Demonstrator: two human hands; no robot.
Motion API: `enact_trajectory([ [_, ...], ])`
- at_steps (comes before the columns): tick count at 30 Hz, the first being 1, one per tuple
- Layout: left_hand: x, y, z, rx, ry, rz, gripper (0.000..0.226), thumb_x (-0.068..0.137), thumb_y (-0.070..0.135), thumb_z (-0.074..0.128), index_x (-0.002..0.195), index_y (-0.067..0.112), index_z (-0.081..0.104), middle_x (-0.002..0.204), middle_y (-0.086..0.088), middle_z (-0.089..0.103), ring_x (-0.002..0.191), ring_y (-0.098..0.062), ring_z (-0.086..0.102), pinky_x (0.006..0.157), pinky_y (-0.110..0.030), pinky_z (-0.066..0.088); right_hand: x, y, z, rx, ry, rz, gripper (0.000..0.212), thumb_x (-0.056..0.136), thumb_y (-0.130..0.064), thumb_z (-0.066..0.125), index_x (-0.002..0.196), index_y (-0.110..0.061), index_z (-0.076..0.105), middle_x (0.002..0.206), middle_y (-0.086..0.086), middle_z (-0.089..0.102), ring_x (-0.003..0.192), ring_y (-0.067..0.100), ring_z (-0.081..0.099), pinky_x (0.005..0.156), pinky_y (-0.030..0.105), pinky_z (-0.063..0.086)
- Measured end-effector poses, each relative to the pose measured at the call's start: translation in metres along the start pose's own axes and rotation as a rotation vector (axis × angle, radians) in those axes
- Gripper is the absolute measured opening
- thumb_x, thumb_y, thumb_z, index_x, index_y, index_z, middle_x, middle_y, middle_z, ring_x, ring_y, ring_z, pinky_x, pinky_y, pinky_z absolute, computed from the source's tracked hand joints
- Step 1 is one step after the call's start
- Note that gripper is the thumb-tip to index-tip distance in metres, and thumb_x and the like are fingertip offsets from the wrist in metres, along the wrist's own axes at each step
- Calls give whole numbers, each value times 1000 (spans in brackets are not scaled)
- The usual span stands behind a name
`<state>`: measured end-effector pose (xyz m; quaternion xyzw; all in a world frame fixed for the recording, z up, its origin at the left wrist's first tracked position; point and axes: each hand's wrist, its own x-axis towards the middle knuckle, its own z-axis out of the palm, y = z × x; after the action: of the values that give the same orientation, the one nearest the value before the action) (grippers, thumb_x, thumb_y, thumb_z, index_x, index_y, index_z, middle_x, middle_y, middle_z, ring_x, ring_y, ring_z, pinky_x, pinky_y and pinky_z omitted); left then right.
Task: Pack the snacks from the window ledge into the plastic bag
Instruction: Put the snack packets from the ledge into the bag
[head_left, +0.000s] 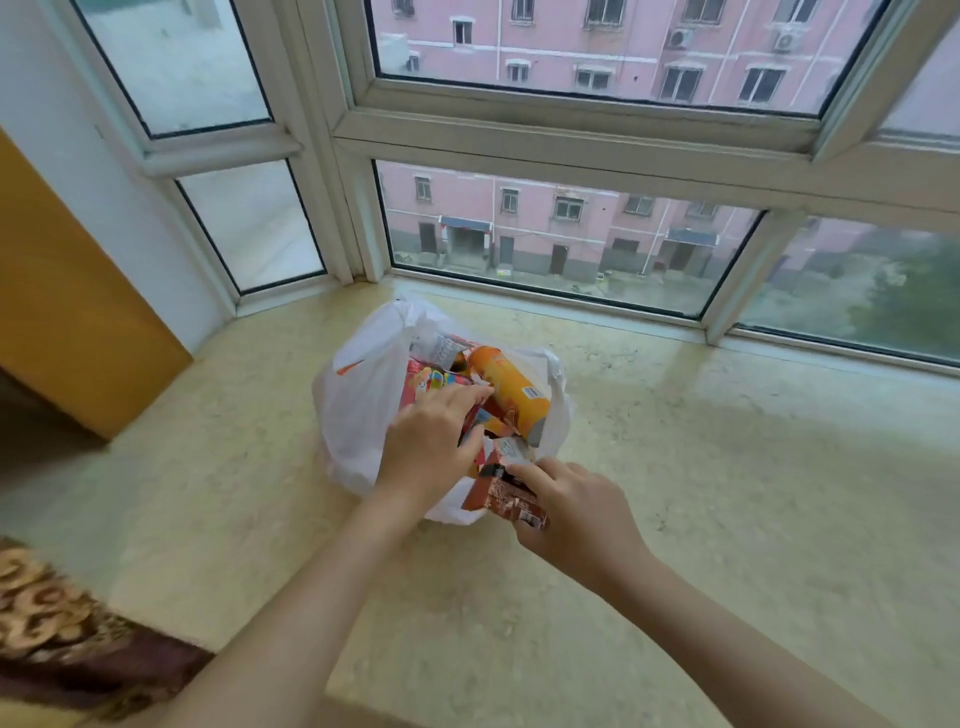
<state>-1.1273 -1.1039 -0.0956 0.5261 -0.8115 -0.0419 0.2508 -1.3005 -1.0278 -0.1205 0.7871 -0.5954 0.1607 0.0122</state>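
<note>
On the window ledge (675, 467), a white plastic bag (358, 410) stands open — snacks inside.
Left hand (431, 441) reaches in, fingers relaxed; right hand (571, 509) pinches a brown packet (506, 493) at the rim, beside an orange can (511, 392).

The plastic bag (358, 410) is packed full, and the orange can (511, 392) blocks its mouth. My left hand (431, 441) fills the gap beside it. Bare window ledge (727, 467) lies all around.
</note>
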Motion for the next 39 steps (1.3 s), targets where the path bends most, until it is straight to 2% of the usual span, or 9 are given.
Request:
enact_trajectory([
  [5,7,-9,-27,206,28,101,44,76,24,72,119,26,63,103,7,67,91,-17,64,59,-29,50,39,-25,-9,-59,-23,16,61,47,-26,80,107,-21,68,76,-2,65,54,21,59,44,25,39],
  [9,12,-30,-40,352,110,239,46,75,20,70,121,23,64,113,3,66,104,-19,62,77,-35,50,70,-35,10,-139,-94,110,62,43,-30,86,102,-19,70,66,-2,60,47,20,56,42,24,37],
  [15,35,-67,-31,493,81,286,57,79,25,67,134,22,54,141,-4,50,130,-24,44,96,-43,37,105,-34,35,-187,-170,231,44,73,-27,67,115,-17,59,88,4,63,69,27,63,51,28,30],
  [20,52,-81,-11,424,15,273,68,74,26,73,137,19,52,144,-5,47,133,-26,36,94,-45,46,130,-33,62,-300,-185,278,42,66,-28,74,107,-20,66,75,-1,62,58,21,60,44,26,28],
  [22,58,-87,-3,385,3,308,69,72,19,71,138,15,51,144,-7,47,133,-27,37,93,-43,49,136,-29,73,-305,-153,277,40,71,-34,74,107,-21,65,79,-1,65,66,22,62,47,28,37],
  [26,63,-93,3,297,-22,359,75,69,7,78,139,11,49,144,-9,47,133,-29,44,94,-41,51,142,-28,76,-260,-108,246,45,72,-30,76,113,-17,65,96,3,69,92,25,64,74,37,52],
  [33,55,-89,-17,126,-29,329,85,60,-4,80,139,11,50,143,-10,49,129,-25,51,87,-35,56,140,-16,27,-420,4,33,59,61,-12,84,116,-9,64,120,17,63,119,35,56,101,54,43],
  [37,35,-95,-34,21,102,143,80,66,-9,69,139,14,45,141,-8,46,119,-24,53,86,-30,52,124,-3,-2,-450,1,150,77,53,-2,85,125,-5,58,131,24,55,119,40,54,97,54,46],
  [39,28,-99,-36,2,162,33,69,67,-5,72,126,15,44,126,-9,48,109,-25,51,87,-34,47,117,1,-14,-381,-73,330,72,62,-3,79,130,-7,53,123,18,61,105,35,62,78,40,54],
])
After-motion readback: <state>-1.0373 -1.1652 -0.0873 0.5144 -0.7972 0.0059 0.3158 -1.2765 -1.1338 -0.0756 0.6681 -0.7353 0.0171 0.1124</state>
